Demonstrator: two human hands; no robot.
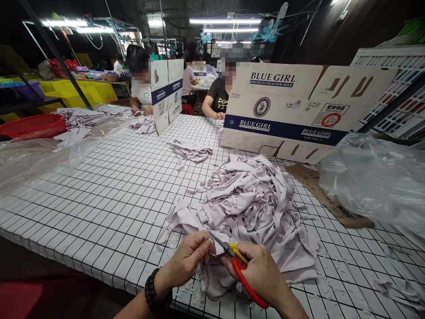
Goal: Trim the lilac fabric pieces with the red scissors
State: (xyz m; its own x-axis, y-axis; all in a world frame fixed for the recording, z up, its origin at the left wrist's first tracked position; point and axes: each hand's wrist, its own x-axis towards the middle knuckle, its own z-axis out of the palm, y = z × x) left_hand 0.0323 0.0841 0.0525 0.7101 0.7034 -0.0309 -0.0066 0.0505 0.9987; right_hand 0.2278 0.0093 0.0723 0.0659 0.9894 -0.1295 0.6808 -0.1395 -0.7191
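Observation:
In my right hand [262,270] is a pair of scissors [247,283] with red and yellow handles, its blades pointing up and left. My left hand [191,257] pinches the edge of a pale lilac fabric piece [221,243] close to the blade tips. A beaded bracelet [156,288] circles my left wrist. Just beyond both hands rises a large heap of the same lilac fabric [252,195], cut in strips and pieces. Part of the held fabric is hidden behind my fingers and the scissors.
A white checked cloth [109,190] covers the table, with small scraps scattered over it. Farther back stand cardboard boxes [285,110], a smaller fabric pile [191,150] and a red basin [33,127]. Clear plastic [375,177] lies at right. Two people sit across the table.

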